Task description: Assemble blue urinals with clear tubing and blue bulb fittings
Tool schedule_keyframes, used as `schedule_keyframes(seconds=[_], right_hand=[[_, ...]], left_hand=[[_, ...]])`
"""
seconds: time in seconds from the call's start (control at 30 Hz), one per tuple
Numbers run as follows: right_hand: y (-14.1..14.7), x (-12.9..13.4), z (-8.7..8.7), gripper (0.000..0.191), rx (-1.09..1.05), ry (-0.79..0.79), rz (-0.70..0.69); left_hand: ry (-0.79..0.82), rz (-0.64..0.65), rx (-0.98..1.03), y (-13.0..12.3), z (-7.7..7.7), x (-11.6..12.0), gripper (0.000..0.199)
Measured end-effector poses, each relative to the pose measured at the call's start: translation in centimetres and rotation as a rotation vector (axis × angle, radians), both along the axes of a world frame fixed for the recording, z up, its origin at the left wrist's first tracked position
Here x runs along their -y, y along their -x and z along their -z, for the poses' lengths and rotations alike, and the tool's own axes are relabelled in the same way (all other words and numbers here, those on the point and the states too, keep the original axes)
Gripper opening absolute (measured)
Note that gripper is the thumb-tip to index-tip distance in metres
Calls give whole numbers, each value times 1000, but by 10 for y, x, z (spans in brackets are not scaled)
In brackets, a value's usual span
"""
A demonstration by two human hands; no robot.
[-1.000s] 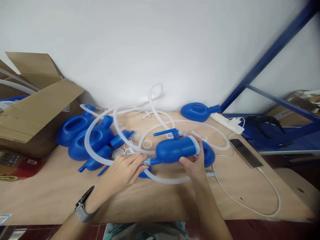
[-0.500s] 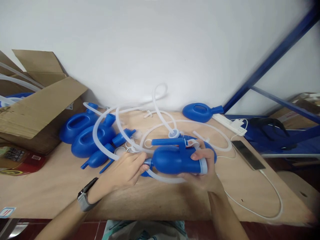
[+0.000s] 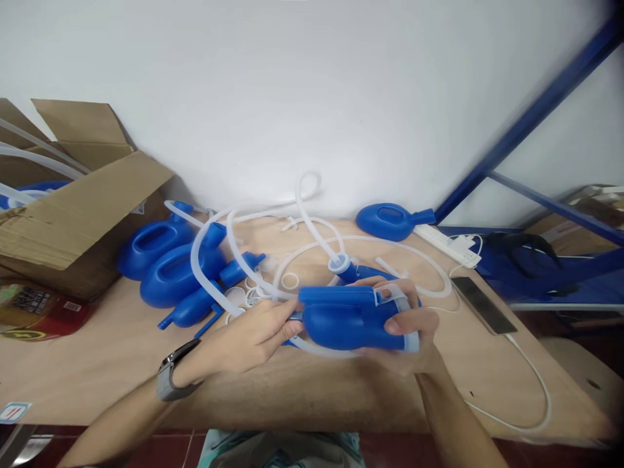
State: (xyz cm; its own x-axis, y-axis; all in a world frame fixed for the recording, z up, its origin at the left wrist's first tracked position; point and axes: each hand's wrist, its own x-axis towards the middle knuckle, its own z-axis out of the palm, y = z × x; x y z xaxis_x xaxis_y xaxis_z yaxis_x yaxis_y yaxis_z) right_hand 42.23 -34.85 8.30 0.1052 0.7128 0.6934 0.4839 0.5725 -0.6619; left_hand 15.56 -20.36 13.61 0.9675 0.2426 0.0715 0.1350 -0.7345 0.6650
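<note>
Between my hands is a blue plastic urinal with a bar handle, lying sideways above the table's front half. My right hand wraps round its wide end, by a whitish ring cap and a pale strap. At the other end, my left hand pinches the narrow spout, whose tip is hidden by the fingers. Behind it lies a larger blue bottle, partly covered, with a clear hose rising from its white cap. Coiled hose also passes beneath the held urinal.
Several blue bottles and smaller handled pieces lie at left beside an open cardboard box. White rings lie mid-table. Another blue bottle, a power strip and a phone with its cable are at right.
Both hands have shifted slightly right with the urinal. It has rolled, so its handle now overlaps the body and the gap under it no longer shows.
</note>
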Motion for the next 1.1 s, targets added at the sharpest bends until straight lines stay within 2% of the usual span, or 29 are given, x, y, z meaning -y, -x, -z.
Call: schedule_keyframes(seconds=[0.1, 0.23, 0.37, 0.47, 0.53, 0.7, 0.8, 0.9, 0.97, 1.03, 1.1], right_hand=[[6, 1, -8, 63, 23, -96, -26], [10, -2, -15, 56, 96, -29, 59], [3, -6, -8, 53, -50, 5, 164], [-1, -5, -3, 54, -71, 3, 137], [-1, -3, -4, 55, -56, -4, 116], [4, 2, -14, 54, 41, -54, 81], [4, 3, -18, 48, 90, -59, 3], [0, 3, -19, 45, 76, -52, -98], [-4, 3, -19, 44, 45, -70, -162], [-9, 4, -21, 42, 14, -83, -183], [-13, 6, -22, 43, -6, -73, -163]], left_hand=[[-118, -31, -61, -4, 0, 1, 28], [-280, -82, -104, -11, 2, 2, 22], [-375, -126, 7, -15, 3, 2, 24], [-459, -126, 75, -14, 3, 1, 25], [-435, -131, 68, -14, 2, 1, 22], [-170, -211, -87, -18, -1, -4, 16], [146, -194, -229, -27, -4, -15, 17], [575, -45, -491, -39, -4, -30, 10], [769, 74, -651, -46, -2, -39, 15], [842, 146, -728, -52, 0, -45, 26], [838, 169, -731, -53, -1, -45, 32]])
